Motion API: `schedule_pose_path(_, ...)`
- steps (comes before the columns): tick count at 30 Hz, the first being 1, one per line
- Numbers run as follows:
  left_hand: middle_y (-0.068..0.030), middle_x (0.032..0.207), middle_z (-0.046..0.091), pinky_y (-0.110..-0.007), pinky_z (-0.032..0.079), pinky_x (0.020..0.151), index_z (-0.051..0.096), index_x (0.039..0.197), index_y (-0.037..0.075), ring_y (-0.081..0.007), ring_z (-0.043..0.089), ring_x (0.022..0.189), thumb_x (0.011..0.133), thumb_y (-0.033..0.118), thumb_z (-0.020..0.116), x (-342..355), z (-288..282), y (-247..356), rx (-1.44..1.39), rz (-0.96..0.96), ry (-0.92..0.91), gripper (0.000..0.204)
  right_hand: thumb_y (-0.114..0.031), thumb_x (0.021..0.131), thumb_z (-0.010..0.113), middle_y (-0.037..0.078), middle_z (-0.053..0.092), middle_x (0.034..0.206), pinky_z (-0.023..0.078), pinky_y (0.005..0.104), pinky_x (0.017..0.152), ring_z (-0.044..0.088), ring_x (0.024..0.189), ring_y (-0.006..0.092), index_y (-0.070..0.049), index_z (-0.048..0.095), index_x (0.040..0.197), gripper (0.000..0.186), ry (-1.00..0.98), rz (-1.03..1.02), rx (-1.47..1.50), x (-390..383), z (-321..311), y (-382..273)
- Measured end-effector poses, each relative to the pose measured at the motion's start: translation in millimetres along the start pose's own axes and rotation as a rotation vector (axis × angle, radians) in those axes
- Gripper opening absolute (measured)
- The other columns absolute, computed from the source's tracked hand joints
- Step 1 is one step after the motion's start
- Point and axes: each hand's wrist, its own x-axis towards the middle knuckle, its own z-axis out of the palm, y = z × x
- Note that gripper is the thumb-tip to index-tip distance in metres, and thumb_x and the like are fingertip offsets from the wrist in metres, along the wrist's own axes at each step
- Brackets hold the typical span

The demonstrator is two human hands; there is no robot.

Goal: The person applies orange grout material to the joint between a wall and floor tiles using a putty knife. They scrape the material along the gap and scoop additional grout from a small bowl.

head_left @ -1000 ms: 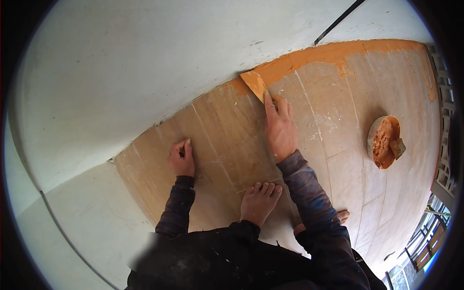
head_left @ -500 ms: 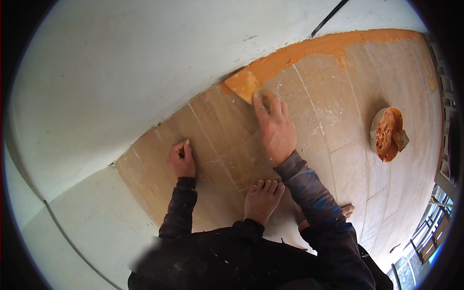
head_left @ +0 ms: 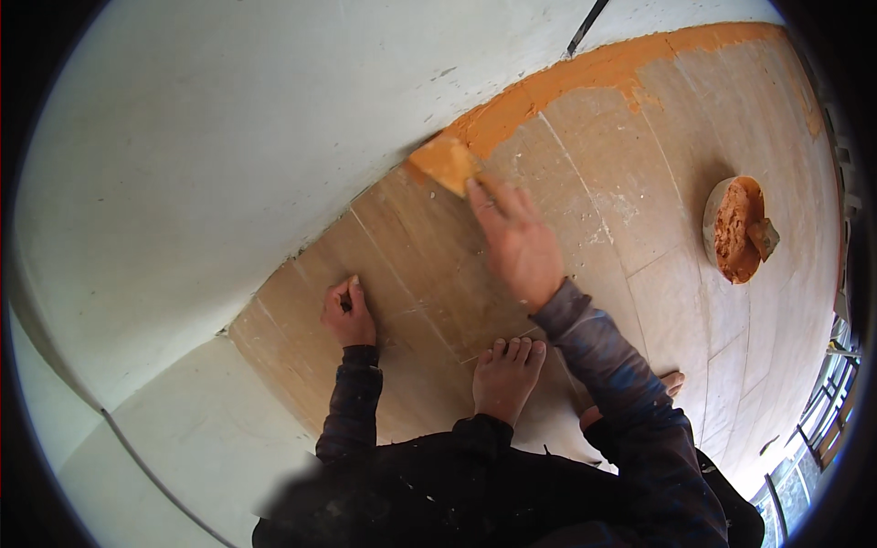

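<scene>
My right hand (head_left: 528,247) grips a putty knife (head_left: 446,164), its broad blade smeared with orange. The blade lies against the wood-look plank floor (head_left: 402,320), right along the foot of the white wall. From the blade a band of orange paste (head_left: 575,78) runs up and right along that wall edge. My left hand (head_left: 351,312) is closed low over the planks, thumb and fingertips pressed together; whatever they hold, if anything, is hidden. Off to the right stands a round tub (head_left: 731,228) of reddish-orange paste, with a paste-stained piece (head_left: 764,239) jutting over its rim.
The white wall (head_left: 237,137) borders the floor at the far left, meeting another white surface at a corner. My bare feet (head_left: 508,379) rest on the planks between my arms. A dark strip (head_left: 586,27) hangs on the wall. Railing-like bars (head_left: 813,429) show at the right edge.
The view has turned slightly, so the tub and paste band appear higher. Both hands keep their holds; the putty knife stays at the wall edge, with little visible movement along it.
</scene>
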Motion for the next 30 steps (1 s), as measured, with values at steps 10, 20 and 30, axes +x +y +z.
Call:
schedule_pose_path(10,-0.0021,0.069,0.060,-0.028,0.043,0.058,0.069,0.088,0.002,-0.0111,0.051,0.061,0.096,0.017,0.075,-1.7,2.6,6.1,-0.011,-0.002,0.003,0.017,-0.007,0.088,0.056,0.017,0.054,0.142,0.055,0.0400,0.097,0.058,0.120,0.0348,0.002,0.052,0.143,0.055,0.025,0.017,-0.022,1.2,20.3,27.4)
schedule_pose_path(20,-0.0017,0.072,0.061,-0.028,0.044,0.059,0.068,0.088,0.003,-0.0109,0.051,0.062,0.096,0.016,0.075,-2.9,-2.6,5.1,-0.019,-0.044,-0.014,0.016,-0.010,0.088,0.057,0.014,0.052,0.143,0.054,0.0392,0.097,0.057,0.120,0.0305,0.001,0.054,0.141,0.053,0.009,0.084,-0.021,-9.3,-1.4,11.4)
schedule_pose_path(30,-0.0010,0.070,0.060,-0.028,0.043,0.059,0.068,0.090,0.003,-0.0104,0.050,0.063,0.096,0.016,0.074,-2.2,1.8,9.4,-0.007,-0.003,0.014,0.016,-0.010,0.088,0.058,0.012,0.053,0.139,0.054,0.0350,0.095,0.056,0.118,0.0284,0.002,0.057,0.138,0.052,-0.022,0.095,-0.221,11.4,6.9,25.5)
